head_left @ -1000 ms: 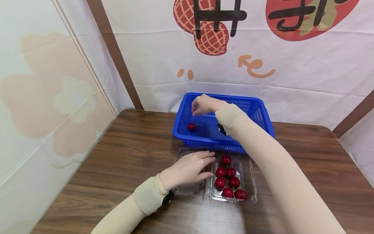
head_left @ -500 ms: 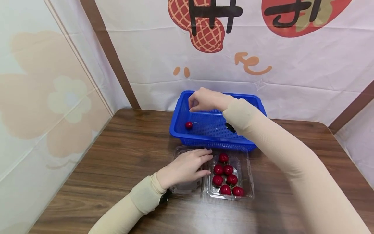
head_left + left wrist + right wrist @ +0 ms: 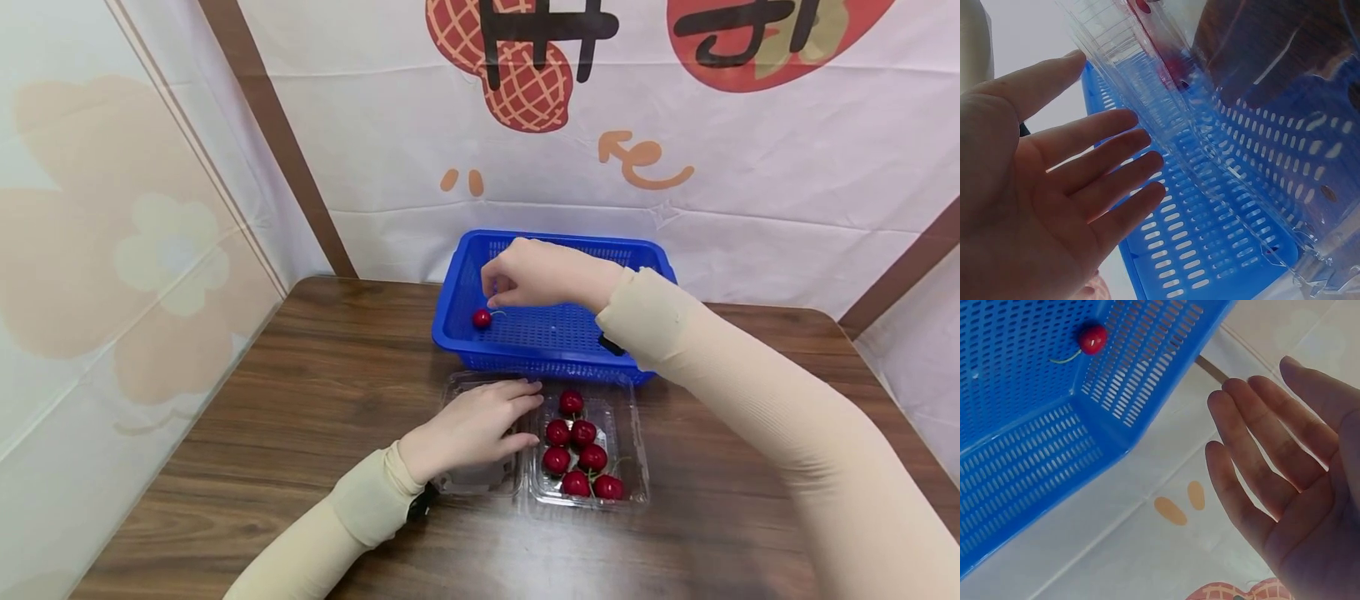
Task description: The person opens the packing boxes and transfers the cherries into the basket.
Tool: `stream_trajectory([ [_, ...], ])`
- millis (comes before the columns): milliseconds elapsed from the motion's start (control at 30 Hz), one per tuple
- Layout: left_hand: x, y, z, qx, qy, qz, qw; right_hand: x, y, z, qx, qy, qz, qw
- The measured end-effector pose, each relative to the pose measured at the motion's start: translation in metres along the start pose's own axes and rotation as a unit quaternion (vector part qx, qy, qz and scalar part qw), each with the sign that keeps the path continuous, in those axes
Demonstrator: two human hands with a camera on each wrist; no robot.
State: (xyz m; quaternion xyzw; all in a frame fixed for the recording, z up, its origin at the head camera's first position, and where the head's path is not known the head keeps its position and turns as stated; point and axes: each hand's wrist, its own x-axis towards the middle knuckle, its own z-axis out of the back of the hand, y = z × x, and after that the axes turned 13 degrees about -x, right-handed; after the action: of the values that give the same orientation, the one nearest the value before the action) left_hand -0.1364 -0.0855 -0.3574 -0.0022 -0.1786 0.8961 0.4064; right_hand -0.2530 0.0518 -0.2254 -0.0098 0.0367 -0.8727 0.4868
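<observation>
Right hand has drawn back a bit toward the near left of the basket compared with a second ago, and hovers just above the lone cherry, holding nothing; the wrist view shows its fingers straight and relaxed, palm bare. That cherry lies on the basket floor by the left wall, stem pointing right, same spot as before, so it reads as dropped off and the hand as starting back for another. Left hand hasn't moved: flat, fingers spread, pressing on the lid half of the clear clamshell to keep it steady, gripping nothing. Six cherries sit in the right half of the clamshell, bunched together, just beside the left fingertips. Clamshell sits on the table, touching or nearly touching the basket's near wall. Right forearm crosses from lower right over the basket's right corner, wrist bent down; left forearm comes in from lower left, low to the table.
</observation>
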Motion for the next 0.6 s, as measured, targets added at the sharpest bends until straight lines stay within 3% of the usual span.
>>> stream_trajectory([
  [233,-0.001,0.003,-0.002,0.001,-0.012,-0.008,0.9999,-0.014,0.008,-0.004,-0.010,0.000,0.009,1.000],
  [600,0.000,0.003,-0.001,0.008,-0.009,-0.008,0.9999,-0.049,0.018,-0.012,-0.012,-0.063,0.036,0.997],
])
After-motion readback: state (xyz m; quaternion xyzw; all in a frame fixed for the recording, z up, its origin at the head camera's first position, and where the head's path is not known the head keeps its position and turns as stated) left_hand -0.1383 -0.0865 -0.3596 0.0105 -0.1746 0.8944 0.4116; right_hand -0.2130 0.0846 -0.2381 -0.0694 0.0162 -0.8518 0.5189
